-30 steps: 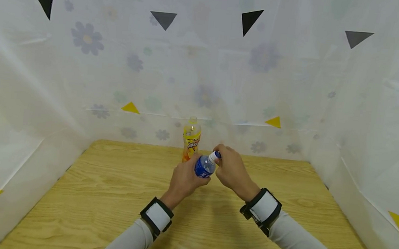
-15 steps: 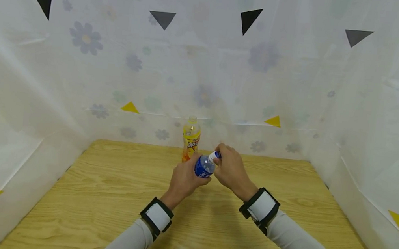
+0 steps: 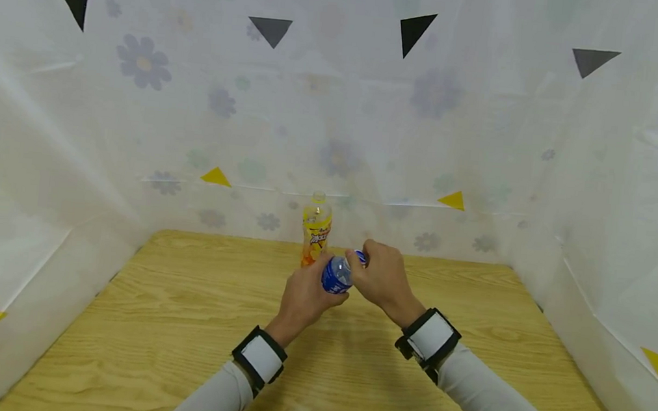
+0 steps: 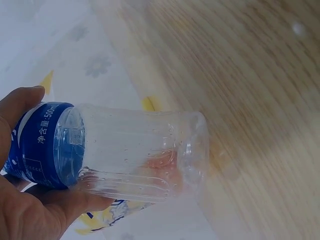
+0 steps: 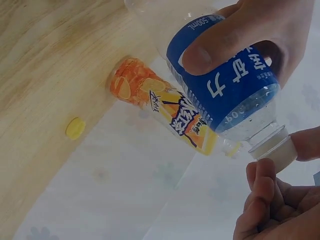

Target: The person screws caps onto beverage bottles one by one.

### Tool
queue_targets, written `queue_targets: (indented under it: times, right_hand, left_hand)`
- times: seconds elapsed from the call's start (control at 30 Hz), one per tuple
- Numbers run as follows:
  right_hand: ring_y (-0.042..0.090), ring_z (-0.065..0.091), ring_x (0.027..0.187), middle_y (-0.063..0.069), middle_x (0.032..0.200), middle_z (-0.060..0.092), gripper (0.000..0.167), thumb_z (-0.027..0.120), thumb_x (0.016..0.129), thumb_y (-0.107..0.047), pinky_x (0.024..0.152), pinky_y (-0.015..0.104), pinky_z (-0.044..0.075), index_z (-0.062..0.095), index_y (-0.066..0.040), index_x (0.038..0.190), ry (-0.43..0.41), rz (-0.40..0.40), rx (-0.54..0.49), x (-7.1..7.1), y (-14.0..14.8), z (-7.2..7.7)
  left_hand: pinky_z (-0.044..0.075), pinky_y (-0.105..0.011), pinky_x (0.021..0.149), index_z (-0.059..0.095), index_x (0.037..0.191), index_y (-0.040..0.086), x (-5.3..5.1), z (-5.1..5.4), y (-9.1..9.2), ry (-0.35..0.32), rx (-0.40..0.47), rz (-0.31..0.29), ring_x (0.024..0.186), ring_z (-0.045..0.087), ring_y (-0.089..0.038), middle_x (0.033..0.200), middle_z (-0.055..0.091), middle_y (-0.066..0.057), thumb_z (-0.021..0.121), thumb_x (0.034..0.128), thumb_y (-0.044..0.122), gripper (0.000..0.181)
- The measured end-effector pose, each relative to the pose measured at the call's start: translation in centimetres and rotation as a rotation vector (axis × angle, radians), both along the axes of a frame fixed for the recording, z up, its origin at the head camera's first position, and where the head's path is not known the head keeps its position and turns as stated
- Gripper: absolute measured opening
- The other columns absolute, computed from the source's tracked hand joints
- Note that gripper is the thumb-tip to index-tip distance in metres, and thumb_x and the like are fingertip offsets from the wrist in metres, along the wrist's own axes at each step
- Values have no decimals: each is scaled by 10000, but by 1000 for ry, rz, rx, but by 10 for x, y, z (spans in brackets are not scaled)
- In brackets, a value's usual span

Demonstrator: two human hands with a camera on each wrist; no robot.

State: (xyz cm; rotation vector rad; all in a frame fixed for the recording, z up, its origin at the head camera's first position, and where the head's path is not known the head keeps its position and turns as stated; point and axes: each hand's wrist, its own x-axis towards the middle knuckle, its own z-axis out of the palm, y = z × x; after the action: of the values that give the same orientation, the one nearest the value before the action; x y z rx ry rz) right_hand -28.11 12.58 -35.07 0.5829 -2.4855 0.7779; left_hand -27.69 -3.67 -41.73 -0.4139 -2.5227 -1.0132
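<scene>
**Blue-labelled bottle [image 3: 336, 276] in hand, white cap [image 5: 281, 154] at its neck**

Nearest are two pale sleeves with wristbands [image 3: 261, 358], over a wood-grained surface [image 3: 175, 349]. The left hand [image 3: 307, 287] has its fingers wrapped round the blue-labelled bottle, which tilts with its neck towards the right hand [image 3: 384, 275]. The right hand's fingers and thumb pinch the white cap, which sits on the neck. Droplets cling inside the clear lower wall.

Just beyond the left hand, a yellow-labelled bottle [image 3: 316, 227] stands upright near the far edge of the surface, its mouth bare. A yellow cap [image 5: 75, 128] lies apart from it; the right wrist view shows this.

So one bottle is uncapped, while the other has its cap in place. The work on the white cap looks unfinished; whether it is loose or tight, I cannot tell.
</scene>
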Motion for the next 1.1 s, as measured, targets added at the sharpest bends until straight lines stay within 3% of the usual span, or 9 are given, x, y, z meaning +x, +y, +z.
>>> queue_targets:
  times: [0.5,0.6,0.7,0.77,0.83,0.97,1.1]
  right_hand:
    - [143,416,512,9,622,448,361,590,1017,-327,469,275,323,535,-73,765,-80,-21,5,3,1,0]
    - [154,486,541,39,672,538,388,587,1021,-396,474,283,378,607,-21,921,-125,-26,30,6,2,2]
    - [218,636,695,116,847,676,501,629,999,-420,556,335,500,604,27,1224,-156,-17,58,10,4,7]
    - [287,693,852,174,1005,714,577,662,985,-369,657,405,565,529,19,1391,-171,8,77,13,4,12]
    - [338,697,978,206,1118,708,557,680,977,-261,750,460,582,506,-17,1447,-176,31,92,15,4,16]
    - [335,699,990,181,1122,714,414,655,952,-42,786,465,585,599,-45,1362,-171,59,102,16,2,20]
    - [299,696,933,158,1078,722,328,634,922,60,765,430,588,660,-9,1241,-150,69,70,14,0,17]
  left_hand:
    - [591,-425,800,584,1286,174,0,2,-1,-33,18,-15,989,721,-250,1143,722,-85,915,746,273,641]
    - [592,-425,807,579,1300,185,0,2,-2,-45,17,-12,1000,721,-250,1155,721,-83,907,757,280,641]
    - [595,-431,817,569,1313,195,1,2,-2,-50,12,-12,1010,723,-260,1167,723,-89,903,765,289,649]
    - [596,-434,820,565,1315,197,1,3,-2,-50,6,-11,1013,724,-264,1171,722,-92,904,763,293,654]
    - [595,-440,819,565,1314,192,0,4,-3,-49,5,-11,1008,724,-269,1169,723,-98,908,758,286,660]
    - [590,-442,810,570,1308,184,0,5,-3,-45,7,-9,994,722,-268,1163,721,-99,910,752,278,658]
    - [587,-435,799,574,1300,185,0,5,-4,-37,4,-5,981,722,-260,1155,722,-93,911,748,285,655]
